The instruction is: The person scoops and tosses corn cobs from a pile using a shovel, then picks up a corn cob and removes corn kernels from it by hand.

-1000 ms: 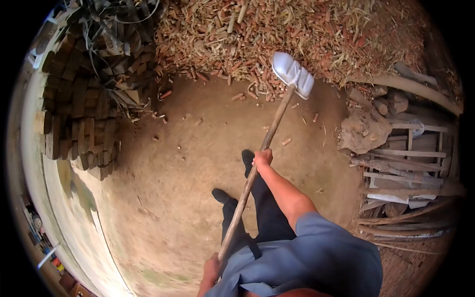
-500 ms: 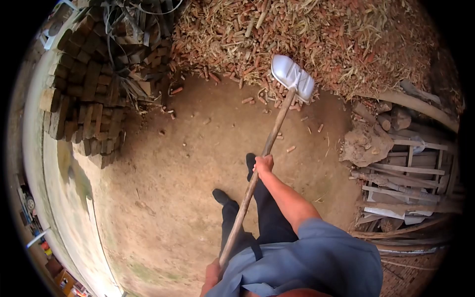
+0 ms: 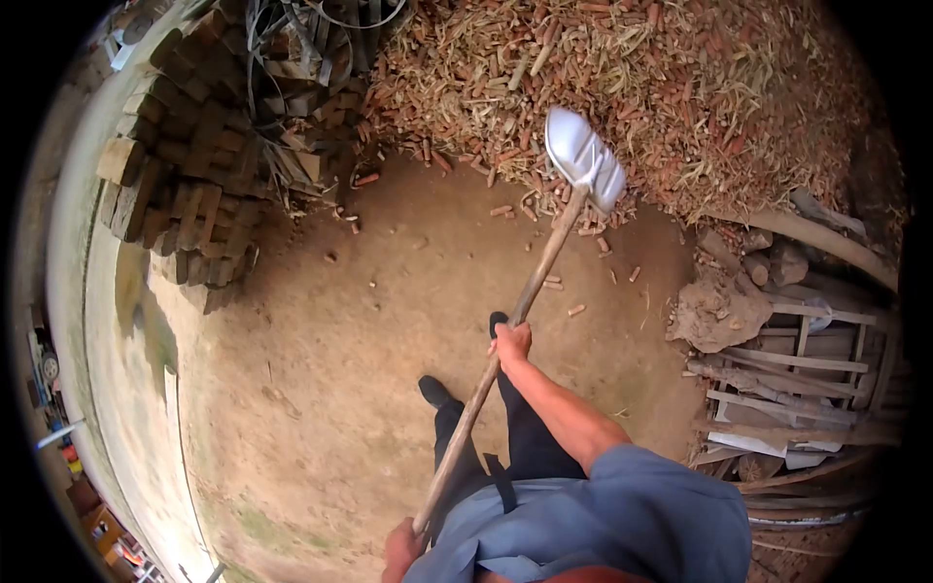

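A long wooden-handled shovel (image 3: 457, 439) slants up across the view, its pale ridged head (image 3: 583, 155) at the edge of a pile of corn cobs and husks (image 3: 661, 87). My right hand (image 3: 512, 343) is wrapped round the middle of the handle, the arm stretched forward. Near the handle's lower end my left hand (image 3: 401, 544) is closed on it, partly cut off by the bottom edge of the view. Whether the head touches the cobs beneath it, I cannot tell.
Stacked bricks (image 3: 185, 185) stand at the upper left, with a tangle of strips (image 3: 282, 97) beside them. Wooden poles and a frame (image 3: 807, 360) lie at the right, next to a rough lump (image 3: 719, 306). Several loose cobs (image 3: 366, 180) are scattered on the earth floor (image 3: 321, 389).
The view has shifted slightly. Against my body, the shovel's handle end and my left hand have moved a little left and down. Both hands keep their hold.
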Tool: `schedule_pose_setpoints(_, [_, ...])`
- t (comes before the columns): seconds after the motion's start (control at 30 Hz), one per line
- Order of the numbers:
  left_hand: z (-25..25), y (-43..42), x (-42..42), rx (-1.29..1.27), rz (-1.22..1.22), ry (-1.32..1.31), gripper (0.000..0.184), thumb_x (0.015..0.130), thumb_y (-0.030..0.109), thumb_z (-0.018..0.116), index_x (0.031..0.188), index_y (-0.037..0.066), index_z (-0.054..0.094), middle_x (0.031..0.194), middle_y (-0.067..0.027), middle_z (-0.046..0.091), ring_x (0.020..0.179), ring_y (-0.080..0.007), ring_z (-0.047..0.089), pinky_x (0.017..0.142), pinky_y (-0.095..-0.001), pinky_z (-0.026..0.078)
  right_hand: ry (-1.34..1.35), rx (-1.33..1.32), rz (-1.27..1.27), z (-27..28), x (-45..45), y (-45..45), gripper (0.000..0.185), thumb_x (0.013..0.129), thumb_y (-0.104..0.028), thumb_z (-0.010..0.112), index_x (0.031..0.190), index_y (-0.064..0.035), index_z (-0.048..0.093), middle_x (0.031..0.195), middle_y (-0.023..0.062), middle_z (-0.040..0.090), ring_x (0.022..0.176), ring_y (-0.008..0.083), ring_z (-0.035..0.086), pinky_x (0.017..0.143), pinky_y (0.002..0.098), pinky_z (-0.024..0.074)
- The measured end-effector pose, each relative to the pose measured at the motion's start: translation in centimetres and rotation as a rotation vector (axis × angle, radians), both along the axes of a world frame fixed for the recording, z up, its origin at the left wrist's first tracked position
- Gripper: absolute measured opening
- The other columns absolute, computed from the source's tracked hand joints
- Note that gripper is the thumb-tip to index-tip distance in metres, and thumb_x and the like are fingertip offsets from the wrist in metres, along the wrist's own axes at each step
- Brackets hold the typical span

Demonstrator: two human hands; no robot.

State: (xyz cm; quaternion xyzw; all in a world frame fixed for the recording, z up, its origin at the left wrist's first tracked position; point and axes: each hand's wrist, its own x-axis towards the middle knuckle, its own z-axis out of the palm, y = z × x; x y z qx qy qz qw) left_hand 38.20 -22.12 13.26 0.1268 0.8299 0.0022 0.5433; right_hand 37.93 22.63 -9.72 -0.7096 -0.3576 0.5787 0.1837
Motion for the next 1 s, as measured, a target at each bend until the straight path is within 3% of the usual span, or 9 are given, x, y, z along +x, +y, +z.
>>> schedule_pose_setpoints(0.07, [-2.2, 0.3, 0.8, 0.167, 0.102, 0.002, 0.032, 0.083, 0.031, 0.074, 0.098, 0.006, 0.06, 0.086, -0.023, 0.069, 0.087, -0.0455, 0.066, 0.074, -0.0517, 0.051, 0.011, 0.041, 0.025, -0.4, -0.8, 1.3, 0.022, 0.079, -0.004, 0.06, 0.096, 0.0032, 0.047, 0.063, 0.0131, 0.057, 0.044, 0.0244, 0.059, 0.039, 0.0389, 0.0505])
schedule_pose_setpoints(0.2, [-3.4, -1.7, 2.8, 0.114, 0.043, 0.032, 0.032, 0.082, 0.029, 0.075, 0.098, 0.005, 0.06, 0.085, -0.0238, 0.068, 0.087, -0.0459, 0.066, 0.074, -0.052, 0.051, -0.083, -0.053, 0.059, -0.9, -0.5, 0.5, 0.024, 0.079, -0.005, 0.061, 0.096, 0.0028, 0.046, 0.065, 0.0134, 0.057, 0.044, 0.0232, 0.058, 0.039, 0.0386, 0.0501])
schedule_pose_setpoints(0.3, [-1.1, -3.6, 3.6, 0.131, -0.047, 0.026, 0.035, 0.08, 0.028, 0.077, 0.099, 0.004, 0.06, 0.084, -0.0245, 0.068, 0.086, -0.046, 0.066, 0.073, -0.0521, 0.051, -0.054, -0.067, 0.053, -0.1, 0.8, -2.1, 0.026, 0.08, -0.005, 0.063, 0.098, 0.0024, 0.046, 0.068, 0.0132, 0.056, 0.046, 0.0223, 0.057, 0.039, 0.0391, 0.0509])
schedule_pose_setpoints(0.37, [1.9, -1.7, 2.8, 0.225, 0.257, -0.08, 0.033, 0.079, 0.023, 0.077, 0.099, 0.003, 0.06, 0.084, -0.0252, 0.067, 0.085, -0.0466, 0.066, 0.072, -0.0524, 0.05, -0.047, -0.028, 0.083, 0.6, 1.2, -2.6, 0.025, 0.081, -0.005, 0.063, 0.099, 0.0019, 0.046, 0.069, 0.0132, 0.056, 0.048, 0.0221, 0.058, 0.04, 0.0391, 0.0515])
schedule_pose_setpoints(0.47, [2.3, 0.7, 2.0, 0.15, 0.128, 0.001, 0.028, 0.08, 0.022, 0.074, 0.096, 0.003, 0.06, 0.085, -0.0257, 0.067, 0.085, -0.0474, 0.066, 0.072, -0.0516, 0.051, -0.016, 0.016, 0.083, 1.4, -0.6, -2.0, 0.024, 0.081, -0.006, 0.063, 0.096, 0.0015, 0.046, 0.068, 0.0127, 0.056, 0.047, 0.022, 0.058, 0.039, 0.0389, 0.0506])
schedule_pose_setpoints(0.67, [-6.4, -7.3, 6.7, 0.069, 0.087, 0.028, 0.032, 0.08, 0.028, 0.071, 0.097, 0.003, 0.06, 0.082, -0.026, 0.067, 0.086, -0.0471, 0.066, 0.074, -0.0509, 0.051, -0.127, -0.036, 0.174, -1.4, -1.9, -2.5, 0.023, 0.08, -0.007, 0.062, 0.093, 0.0012, 0.046, 0.068, 0.0132, 0.056, 0.047, 0.0218, 0.059, 0.039, 0.0387, 0.0503])
schedule_pose_setpoints(0.77, [-1.8, -6.8, 5.9, 0.133, 0.154, -0.074, 0.034, 0.081, 0.031, 0.072, 0.099, 0.005, 0.06, 0.083, -0.0259, 0.067, 0.086, -0.0467, 0.066, 0.073, -0.0517, 0.051, -0.137, -0.045, 0.186, 1.0, -0.5, -4.2, 0.023, 0.08, -0.007, 0.061, 0.095, 0.0016, 0.045, 0.069, 0.0136, 0.057, 0.047, 0.022, 0.059, 0.039, 0.0381, 0.0506])
schedule_pose_setpoints(0.9, [-1.6, -5.6, 5.7, 0.199, 0.257, -0.072, 0.035, 0.081, 0.032, 0.071, 0.099, 0.005, 0.061, 0.083, -0.0258, 0.067, 0.085, -0.0467, 0.067, 0.073, -0.0516, 0.051, -0.091, -0.001, 0.195, 1.2, -1.0, -3.5, 0.026, 0.08, -0.007, 0.061, 0.098, 0.0027, 0.045, 0.07, 0.0144, 0.057, 0.047, 0.0229, 0.06, 0.04, 0.0381, 0.0513])
schedule_pose_setpoints(1.0, [-2.9, -3.9, 5.0, 0.114, 0.139, 0.002, 0.034, 0.08, 0.033, 0.071, 0.097, 0.004, 0.062, 0.081, -0.0256, 0.067, 0.083, -0.047, 0.067, 0.072, -0.0514, 0.051, -0.091, 0.031, 0.179, -0.4, -2.2, -2.1, 0.027, 0.079, -0.007, 0.061, 0.099, 0.0032, 0.046, 0.07, 0.0149, 0.058, 0.047, 0.024, 0.06, 0.041, 0.0389, 0.052])
